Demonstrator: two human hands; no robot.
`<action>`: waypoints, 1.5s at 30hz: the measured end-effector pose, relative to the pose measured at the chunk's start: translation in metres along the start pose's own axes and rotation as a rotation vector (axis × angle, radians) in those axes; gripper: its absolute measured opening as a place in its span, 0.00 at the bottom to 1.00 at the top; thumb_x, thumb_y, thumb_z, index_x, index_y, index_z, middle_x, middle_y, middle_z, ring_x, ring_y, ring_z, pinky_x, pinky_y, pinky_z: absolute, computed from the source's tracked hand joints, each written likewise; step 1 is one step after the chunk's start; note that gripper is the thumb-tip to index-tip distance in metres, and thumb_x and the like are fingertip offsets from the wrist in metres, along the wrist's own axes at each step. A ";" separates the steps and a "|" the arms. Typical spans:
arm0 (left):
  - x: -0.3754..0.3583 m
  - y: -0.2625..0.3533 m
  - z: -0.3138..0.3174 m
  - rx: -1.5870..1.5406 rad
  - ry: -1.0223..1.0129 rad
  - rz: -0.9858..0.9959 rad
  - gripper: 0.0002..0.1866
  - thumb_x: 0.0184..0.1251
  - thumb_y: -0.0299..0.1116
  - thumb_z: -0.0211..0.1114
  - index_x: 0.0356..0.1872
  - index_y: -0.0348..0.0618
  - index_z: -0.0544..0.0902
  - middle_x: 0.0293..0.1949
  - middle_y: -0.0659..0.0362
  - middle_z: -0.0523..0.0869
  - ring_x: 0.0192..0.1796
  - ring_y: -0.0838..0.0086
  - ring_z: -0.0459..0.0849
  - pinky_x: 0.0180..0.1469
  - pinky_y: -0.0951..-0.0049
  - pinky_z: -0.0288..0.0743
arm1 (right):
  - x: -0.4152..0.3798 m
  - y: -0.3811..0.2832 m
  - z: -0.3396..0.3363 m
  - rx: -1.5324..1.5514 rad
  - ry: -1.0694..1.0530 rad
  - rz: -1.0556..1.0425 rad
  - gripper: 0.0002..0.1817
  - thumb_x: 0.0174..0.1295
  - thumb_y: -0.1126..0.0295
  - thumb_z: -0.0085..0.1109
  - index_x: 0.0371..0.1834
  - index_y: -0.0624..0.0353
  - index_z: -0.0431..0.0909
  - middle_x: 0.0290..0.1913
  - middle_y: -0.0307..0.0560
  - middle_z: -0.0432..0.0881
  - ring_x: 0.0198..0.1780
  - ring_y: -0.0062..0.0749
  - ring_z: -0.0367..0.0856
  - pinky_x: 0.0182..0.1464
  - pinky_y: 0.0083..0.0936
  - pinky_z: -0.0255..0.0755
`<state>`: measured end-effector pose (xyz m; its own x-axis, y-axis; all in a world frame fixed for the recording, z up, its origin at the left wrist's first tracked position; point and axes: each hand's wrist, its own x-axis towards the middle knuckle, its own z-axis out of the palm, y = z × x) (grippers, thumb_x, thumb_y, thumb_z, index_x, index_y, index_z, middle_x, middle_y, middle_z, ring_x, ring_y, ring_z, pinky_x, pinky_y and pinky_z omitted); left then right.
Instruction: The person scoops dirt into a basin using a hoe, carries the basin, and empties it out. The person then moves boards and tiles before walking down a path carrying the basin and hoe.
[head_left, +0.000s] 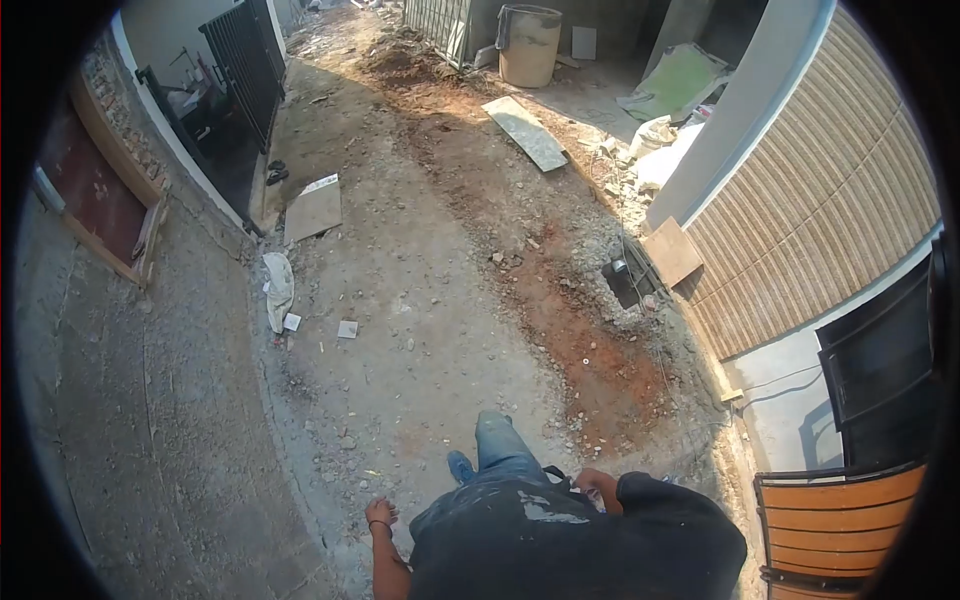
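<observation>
My left hand (381, 512), with a dark band at the wrist, hangs beside my body over the gravelly ground, its fingers loosely bent and nothing visible in them. Close to the front of my dark, paint-stained shirt (530, 540) is my right hand (597, 484), its fingers curled in beside a dark strap-like piece. What it holds, if anything, is too small to make out. Below the shirt, one leg in blue trousers (502, 445) reaches forward, and a blue shoe (460, 467) shows to its left.
A rough dirt lane (420, 270) runs ahead. An open pit (627, 284) lies at the right, near a brown board (672, 252). Flat boards (525, 132), a white sack (279, 290), a tile (347, 329) and a barrel (529, 46) stand or lie farther along. Walls flank both sides.
</observation>
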<state>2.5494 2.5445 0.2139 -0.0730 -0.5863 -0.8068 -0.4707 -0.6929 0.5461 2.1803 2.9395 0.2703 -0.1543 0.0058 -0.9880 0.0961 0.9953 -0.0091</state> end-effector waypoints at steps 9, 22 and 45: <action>0.237 0.342 0.159 0.134 -0.098 0.091 0.15 0.56 0.26 0.52 0.47 0.41 0.74 0.25 0.54 0.80 0.19 0.69 0.78 0.18 0.72 0.70 | 0.110 -0.258 -0.198 0.170 0.091 -0.053 0.18 0.46 0.64 0.56 0.36 0.67 0.78 0.29 0.55 0.78 0.29 0.38 0.80 0.29 0.33 0.73; 0.458 0.572 0.283 0.733 -0.093 0.322 0.14 0.59 0.36 0.51 0.44 0.45 0.78 0.33 0.54 0.82 0.33 0.66 0.81 0.33 0.64 0.75 | 0.039 -0.968 -0.670 0.102 0.534 -1.172 0.19 0.55 0.59 0.50 0.44 0.61 0.74 0.34 0.53 0.81 0.37 0.42 0.79 0.40 0.31 0.71; 0.941 1.580 0.528 0.209 -0.128 0.339 0.18 0.55 0.25 0.54 0.49 0.42 0.74 0.31 0.53 0.82 0.27 0.72 0.81 0.25 0.76 0.73 | 0.316 -1.431 -0.993 -0.217 0.219 -0.432 0.24 0.40 0.56 0.60 0.40 0.59 0.78 0.42 0.53 0.79 0.45 0.41 0.77 0.45 0.31 0.71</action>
<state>1.2725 1.1200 0.1985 -0.3569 -0.7004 -0.6181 -0.5687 -0.3620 0.7386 1.0172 1.6124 0.1243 -0.3386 -0.4127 -0.8456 -0.2239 0.9082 -0.3536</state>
